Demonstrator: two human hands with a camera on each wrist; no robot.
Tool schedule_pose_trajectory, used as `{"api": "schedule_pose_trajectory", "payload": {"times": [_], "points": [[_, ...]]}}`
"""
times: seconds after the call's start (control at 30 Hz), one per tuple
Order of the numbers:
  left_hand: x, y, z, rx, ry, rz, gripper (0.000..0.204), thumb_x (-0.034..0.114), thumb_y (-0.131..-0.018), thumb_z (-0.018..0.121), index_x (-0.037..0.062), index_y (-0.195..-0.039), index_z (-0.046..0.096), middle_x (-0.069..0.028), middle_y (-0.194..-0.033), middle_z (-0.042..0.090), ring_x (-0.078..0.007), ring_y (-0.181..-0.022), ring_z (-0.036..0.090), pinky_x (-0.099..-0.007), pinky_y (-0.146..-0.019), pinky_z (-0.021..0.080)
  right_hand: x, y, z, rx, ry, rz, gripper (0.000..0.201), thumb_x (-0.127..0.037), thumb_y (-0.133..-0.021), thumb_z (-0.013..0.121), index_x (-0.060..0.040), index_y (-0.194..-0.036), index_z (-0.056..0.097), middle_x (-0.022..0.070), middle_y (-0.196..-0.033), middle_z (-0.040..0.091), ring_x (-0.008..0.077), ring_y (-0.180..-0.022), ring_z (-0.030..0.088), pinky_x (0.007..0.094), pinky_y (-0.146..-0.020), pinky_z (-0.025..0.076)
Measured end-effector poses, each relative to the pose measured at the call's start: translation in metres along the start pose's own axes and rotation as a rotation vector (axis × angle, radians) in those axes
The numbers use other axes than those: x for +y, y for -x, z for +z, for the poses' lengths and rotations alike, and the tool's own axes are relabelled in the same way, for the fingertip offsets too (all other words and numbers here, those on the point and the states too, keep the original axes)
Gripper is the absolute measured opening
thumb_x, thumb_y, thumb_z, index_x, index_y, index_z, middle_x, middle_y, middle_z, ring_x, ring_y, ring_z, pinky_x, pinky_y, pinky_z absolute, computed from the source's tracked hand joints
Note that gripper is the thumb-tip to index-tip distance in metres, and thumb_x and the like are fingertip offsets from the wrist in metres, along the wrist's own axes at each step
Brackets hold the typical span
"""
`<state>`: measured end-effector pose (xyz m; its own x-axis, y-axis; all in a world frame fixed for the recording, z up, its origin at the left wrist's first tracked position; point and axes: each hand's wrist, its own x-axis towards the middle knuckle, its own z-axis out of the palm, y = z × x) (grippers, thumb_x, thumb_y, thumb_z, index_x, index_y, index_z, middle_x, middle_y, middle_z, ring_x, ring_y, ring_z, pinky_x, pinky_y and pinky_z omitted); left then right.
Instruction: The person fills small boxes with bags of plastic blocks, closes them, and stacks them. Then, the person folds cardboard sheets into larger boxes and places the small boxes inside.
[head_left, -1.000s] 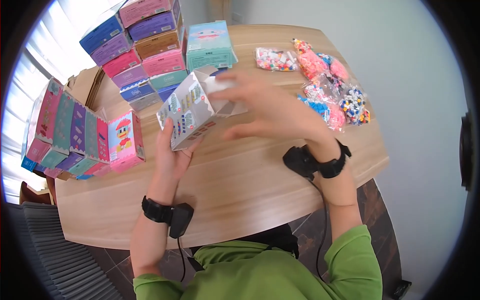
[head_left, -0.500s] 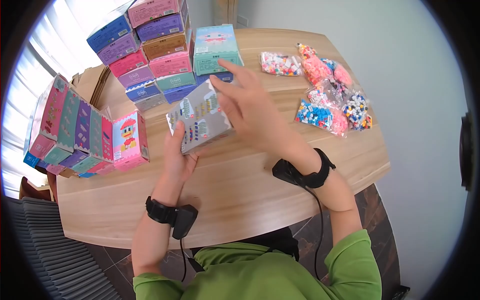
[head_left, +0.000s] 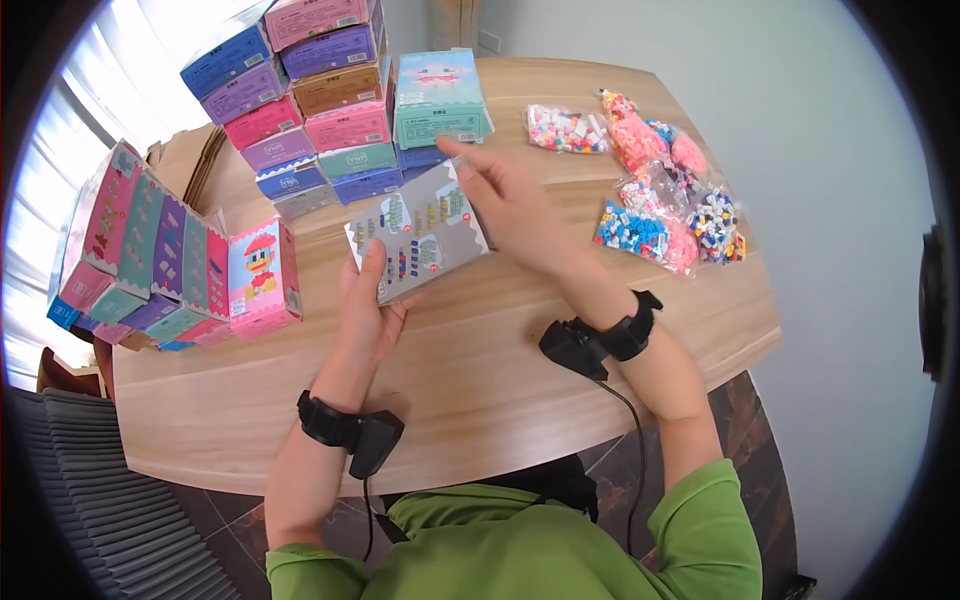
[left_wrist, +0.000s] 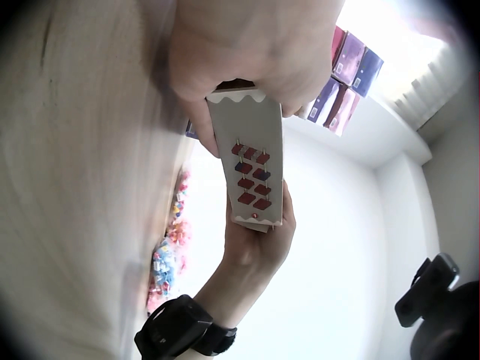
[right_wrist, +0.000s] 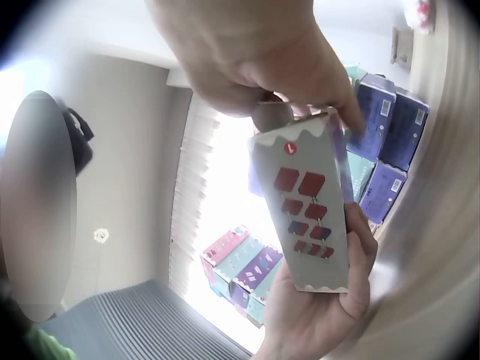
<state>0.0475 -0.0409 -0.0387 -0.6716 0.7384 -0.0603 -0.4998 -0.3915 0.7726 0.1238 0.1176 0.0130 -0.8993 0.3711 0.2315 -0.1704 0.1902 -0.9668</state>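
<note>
Near the middle of the head view, above the wooden table (head_left: pixel 480 390), a grey box (head_left: pixel 425 230) with scalloped edges and printed block pictures is tilted between two hands. The left hand (head_left: pixel 368 310) grips its lower left end, thumb over the printed face and the other fingers beneath. The right hand (head_left: pixel 520 220) touches the upper right end, unclenched, its index finger reaching out straight and its thumb at the corner; the rest of its fingers are partly hidden. In the left wrist view, a narrow side of the box shows red and dark block drawings. At the upper left of the head view, stacked boxes (head_left: pixel 345 90) in blue, purple, pink, brown and teal rise beside a teal box (head_left: pixel 437 95), just beyond the right hand's fingertips. Farther left, a row of boxes (head_left: pixel 150 240) stands close together, with a pink box (head_left: pixel 262 275) showing a duck figure at its right end. Folded brown cardboard (head_left: pixel 185 165) lies behind, between the row and the stack. In the upper right, clear bags of small coloured pieces (head_left: pixel 660 190) lie clustered, and one bag of mostly white and pink pieces (head_left: pixel 567 130) rests just to their left.
</note>
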Motion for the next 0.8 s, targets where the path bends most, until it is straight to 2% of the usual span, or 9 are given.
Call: {"api": "schedule_pose_trajectory", "payload": {"times": [0.1,0.17,0.27,0.37,0.43,0.6,0.67,0.77,0.8], "points": [[0.000,0.001,0.000,0.012,-0.002,0.010,0.042,0.032,-0.090,0.046,0.0070,-0.122,0.036,-0.0113,-0.113,0.052,-0.0244,-0.101,0.056,-0.0376,-0.075,0.054,0.026,0.008,0.015,0.178,0.428,-0.329,0.044,-0.021,-0.091,0.043,0.0028,-0.127,0.038,0.0162,-0.107,0.054,0.0199,-0.093,0.055,0.0278,-0.081,0.044],[0.000,0.003,-0.007,0.003,0.020,0.022,0.042,0.032,-0.090,0.046,0.0083,-0.122,0.036,-0.0103,-0.115,0.051,-0.0248,-0.104,0.054,-0.0382,-0.078,0.052,0.017,0.013,0.027,0.144,0.511,-0.361,0.044,-0.022,-0.090,0.044,0.0028,-0.126,0.039,0.0177,-0.100,0.057,0.0215,-0.086,0.059,0.0283,-0.075,0.046],[-0.008,-0.005,-0.011,-0.087,0.155,0.039,0.048,0.032,-0.088,0.052,0.0098,-0.126,0.033,-0.0088,-0.120,0.047,-0.0238,-0.106,0.052,-0.0347,-0.081,0.048,-0.030,0.020,0.001,-0.076,0.339,-0.041,0.044,-0.025,-0.090,0.044,-0.0003,-0.127,0.040,0.0157,-0.102,0.057,0.0205,-0.081,0.061,0.0273,-0.068,0.050],[-0.012,-0.003,-0.015,-0.314,0.199,-0.022,0.059,0.019,-0.082,0.062,0.0096,-0.129,0.029,-0.0092,-0.122,0.046,-0.0210,-0.103,0.053,-0.0318,-0.080,0.048,-0.051,-0.003,-0.004,-0.053,0.032,0.054,0.043,-0.026,-0.089,0.046,-0.0044,-0.127,0.042,0.0117,-0.102,0.057,0.0177,-0.081,0.060,0.0273,-0.065,0.053],[-0.006,0.000,-0.015,-0.509,-0.088,-0.180,0.065,0.009,-0.077,0.064,0.0093,-0.131,0.028,-0.0087,-0.121,0.046,-0.0194,-0.102,0.053,-0.0308,-0.082,0.047,-0.066,-0.018,-0.003,-0.055,-0.164,0.045,0.046,-0.030,-0.088,0.049,-0.0082,-0.128,0.041,0.0089,-0.106,0.056,0.0170,-0.091,0.058,0.0292,-0.068,0.054],[-0.002,0.003,-0.002,-0.609,-0.294,-0.344,0.059,-0.003,-0.075,0.062,0.0070,-0.127,0.036,-0.0068,-0.113,0.051,-0.0174,-0.098,0.054,-0.0290,-0.084,0.046,-0.054,-0.065,0.068,-0.509,-0.133,0.302,0.036,-0.026,-0.088,0.050,-0.0040,-0.117,0.052,0.0076,-0.102,0.057,0.0165,-0.089,0.058,0.0343,-0.068,0.055],[-0.011,0.001,-0.008,-0.517,-0.201,-0.267,0.054,-0.002,-0.075,0.063,0.0060,-0.123,0.041,-0.0058,-0.110,0.052,-0.0166,-0.095,0.054,-0.0291,-0.083,0.046,-0.041,-0.077,0.102,-0.570,-0.120,0.204,0.033,-0.026,-0.087,0.052,-0.0016,-0.109,0.058,0.0123,-0.100,0.058,0.0193,-0.090,0.059,0.0345,-0.066,0.055],[-0.008,0.006,-0.014,-0.389,-0.168,-0.472,0.044,-0.001,-0.077,0.061,0.0052,-0.117,0.045,-0.0052,-0.107,0.053,-0.0154,-0.093,0.054,-0.0306,-0.083,0.047,-0.044,-0.086,0.135,-0.487,0.315,0.073,0.032,-0.023,-0.084,0.055,0.0016,-0.104,0.060,0.0203,-0.099,0.057,0.0268,-0.089,0.060,0.0349,-0.065,0.053],[-0.008,0.005,-0.015,-0.402,-0.158,-0.483,0.043,0.000,-0.078,0.060,0.0052,-0.118,0.045,-0.0058,-0.110,0.053,-0.0157,-0.097,0.053,-0.0303,-0.085,0.046,-0.008,-0.098,0.151,-0.287,0.649,-0.359,0.040,-0.020,-0.079,0.060,0.0045,-0.109,0.054,0.0265,-0.105,0.052,0.0346,-0.091,0.057,0.0378,-0.072,0.050]]}}
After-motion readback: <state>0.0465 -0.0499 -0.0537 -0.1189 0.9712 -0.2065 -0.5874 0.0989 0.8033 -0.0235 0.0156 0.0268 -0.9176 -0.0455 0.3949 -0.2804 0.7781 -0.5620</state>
